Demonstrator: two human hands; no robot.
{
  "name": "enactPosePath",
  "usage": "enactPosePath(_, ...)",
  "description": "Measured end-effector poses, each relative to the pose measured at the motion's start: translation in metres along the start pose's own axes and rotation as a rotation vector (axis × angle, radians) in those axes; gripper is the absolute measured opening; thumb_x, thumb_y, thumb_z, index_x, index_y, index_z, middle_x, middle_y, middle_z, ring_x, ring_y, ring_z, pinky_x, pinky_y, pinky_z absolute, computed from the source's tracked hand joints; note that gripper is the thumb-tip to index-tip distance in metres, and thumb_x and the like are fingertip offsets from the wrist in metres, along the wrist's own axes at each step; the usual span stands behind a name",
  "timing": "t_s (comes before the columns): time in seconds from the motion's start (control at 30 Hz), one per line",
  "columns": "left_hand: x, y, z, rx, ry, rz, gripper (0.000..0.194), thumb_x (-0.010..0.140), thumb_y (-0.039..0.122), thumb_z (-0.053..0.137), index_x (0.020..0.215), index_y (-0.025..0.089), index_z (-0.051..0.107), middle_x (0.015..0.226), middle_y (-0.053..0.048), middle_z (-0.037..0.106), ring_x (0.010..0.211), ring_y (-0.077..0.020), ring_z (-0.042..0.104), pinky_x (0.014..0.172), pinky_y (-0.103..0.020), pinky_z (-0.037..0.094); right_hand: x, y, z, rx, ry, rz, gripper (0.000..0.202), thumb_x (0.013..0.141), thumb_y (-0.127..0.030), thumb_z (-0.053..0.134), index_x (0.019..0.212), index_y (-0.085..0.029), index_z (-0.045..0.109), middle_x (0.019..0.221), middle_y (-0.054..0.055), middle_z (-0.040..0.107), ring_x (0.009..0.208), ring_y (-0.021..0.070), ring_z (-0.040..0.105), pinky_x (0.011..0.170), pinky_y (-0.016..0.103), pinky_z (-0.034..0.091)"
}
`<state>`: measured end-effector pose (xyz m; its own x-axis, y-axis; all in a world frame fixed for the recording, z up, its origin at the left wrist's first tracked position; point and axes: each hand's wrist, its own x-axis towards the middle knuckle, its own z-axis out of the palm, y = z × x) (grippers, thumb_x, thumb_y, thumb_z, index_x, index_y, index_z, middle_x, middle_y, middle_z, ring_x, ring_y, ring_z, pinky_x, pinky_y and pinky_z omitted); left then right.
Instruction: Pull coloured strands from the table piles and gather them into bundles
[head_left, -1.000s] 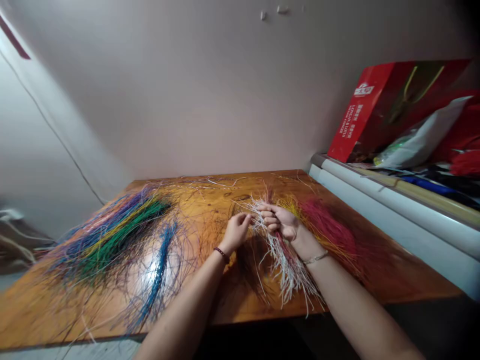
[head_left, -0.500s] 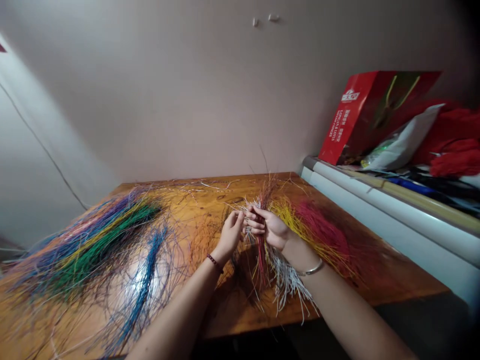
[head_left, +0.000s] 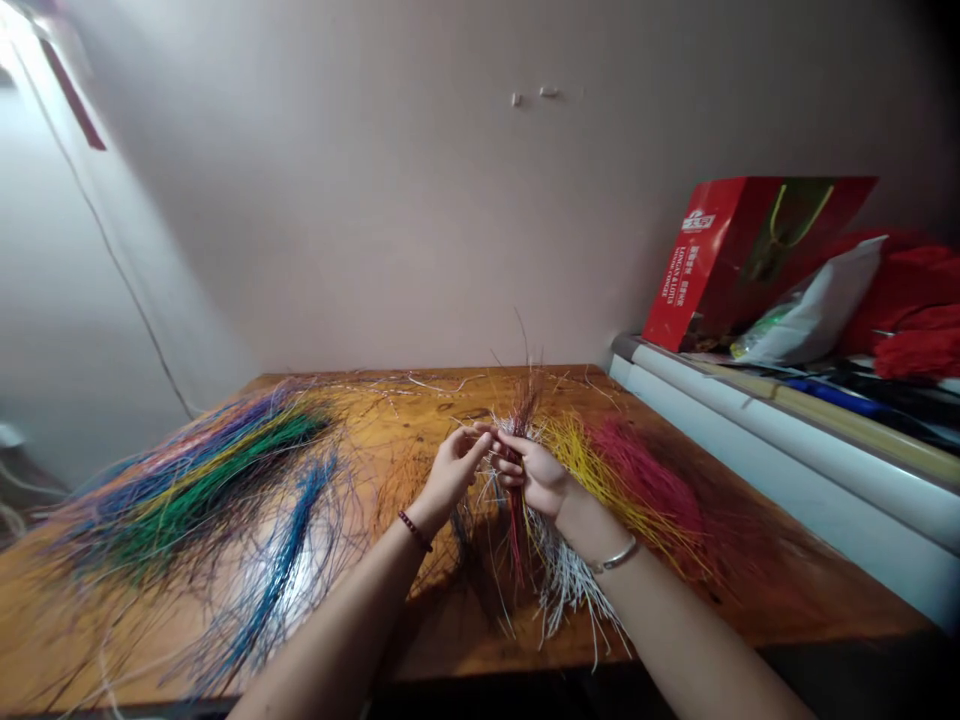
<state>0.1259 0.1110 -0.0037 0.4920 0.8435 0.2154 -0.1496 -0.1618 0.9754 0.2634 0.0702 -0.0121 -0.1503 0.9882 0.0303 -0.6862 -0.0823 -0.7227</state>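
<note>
Red strands (head_left: 516, 525) fill your right hand (head_left: 541, 478), its grip curled round, likely keeping them bunched; what your left hand (head_left: 452, 470) holds is unclear.

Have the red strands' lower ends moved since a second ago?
Yes, leftward: the lower ends of the red strands overlapped the white strands on the wooden table; now they hang left of those.

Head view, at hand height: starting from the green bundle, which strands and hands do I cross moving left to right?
Green bundle → blue bundle → orange strands → left hand → right hand, gripping red strands → yellow strands → pink bundle.
</note>
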Motion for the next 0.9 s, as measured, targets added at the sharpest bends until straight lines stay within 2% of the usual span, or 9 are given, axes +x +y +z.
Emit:
enactPosePath(0.13, 0.001, -0.002, -0.001, -0.018, 0.027, -0.028, 0.048, 0.072, 0.058, 0.063, 0.092, 0.014, 0.063, 0.076, -0.002, 0.056, 0.055, -0.0061, 0.041, 0.045, -0.017, 0.029, 0.001, 0.002, 0.0, -0.061, 0.002, 0.018, 0.007, 0.086, -0.021, 0.056, 0.088, -0.015, 0.058, 0.068, -0.005, 0.045, 0.042, 0.0017, 0.02, 0.037, 0.014, 0.017)
enactPosePath(0.23, 0.002, -0.005, -0.004, -0.055, 0.027, -0.075, 0.052, 0.075, 0.062, 0.056, 0.097, 0.015, 0.065, 0.077, -0.002, 0.054, 0.056, -0.0063, 0.04, 0.045, -0.016, 0.026, 0.002, 0.002, 0.0, -0.094, -0.039, 0.041, 0.01, 0.085, -0.023, 0.057, 0.091, -0.016, 0.057, 0.068, -0.005, 0.044, 0.042, 0.0018, 0.019, 0.037, 0.014, 0.016)
enactPosePath(0.33, 0.003, -0.006, -0.006, -0.069, 0.0, -0.083, 0.054, 0.077, 0.061, 0.055, 0.101, 0.015, 0.067, 0.076, -0.003, 0.053, 0.055, -0.0058, 0.037, 0.046, -0.017, 0.023, 0.001, 0.002, -0.001, -0.116, -0.076, 0.063, 0.012, 0.084, -0.024, 0.059, 0.092, -0.016, 0.055, 0.066, -0.006, 0.041, 0.042, 0.002, 0.017, 0.036, 0.014, 0.015)
enactPosePath(0.47, 0.004, -0.005, -0.009, -0.11, -0.06, -0.101, 0.057, 0.076, 0.061, 0.057, 0.105, 0.013, 0.069, 0.065, 0.0, 0.047, 0.05, -0.0053, 0.03, 0.045, -0.019, 0.019, 0.001, 0.003, -0.002, -0.132, -0.111, 0.104, 0.012, 0.084, -0.025, 0.058, 0.089, -0.016, 0.051, 0.064, -0.007, 0.038, 0.042, 0.0022, 0.016, 0.037, 0.014, 0.014)
enactPosePath(0.57, 0.005, -0.003, -0.011, -0.157, -0.084, -0.11, 0.057, 0.073, 0.059, 0.061, 0.101, 0.011, 0.07, 0.061, 0.001, 0.045, 0.049, -0.0052, 0.029, 0.044, -0.02, 0.017, 0.0, 0.003, -0.003, -0.13, -0.117, 0.123, 0.01, 0.084, -0.024, 0.055, 0.089, -0.017, 0.05, 0.062, -0.007, 0.037, 0.041, 0.0025, 0.013, 0.037, 0.015, 0.013)
enactPosePath(0.73, 0.005, 0.0, -0.013, -0.194, -0.143, -0.107, 0.048, 0.073, 0.054, 0.065, 0.095, 0.011, 0.071, 0.076, -0.006, 0.057, 0.053, -0.0053, 0.035, 0.044, -0.019, 0.018, -0.001, 0.003, -0.002, -0.143, -0.127, 0.133, 0.008, 0.086, -0.023, 0.053, 0.088, -0.017, 0.05, 0.063, -0.007, 0.038, 0.041, 0.0024, 0.014, 0.037, 0.014, 0.013)
enactPosePath(0.9, 0.007, -0.003, -0.014, -0.174, -0.141, -0.113, 0.044, 0.073, 0.053, 0.065, 0.084, 0.011, 0.069, 0.066, -0.001, 0.048, 0.05, -0.0047, 0.03, 0.044, -0.019, 0.018, -0.001, 0.004, -0.003, -0.146, -0.104, 0.131, 0.009, 0.088, -0.024, 0.051, 0.094, -0.018, 0.051, 0.063, -0.007, 0.037, 0.041, 0.0027, 0.013, 0.037, 0.015, 0.013)
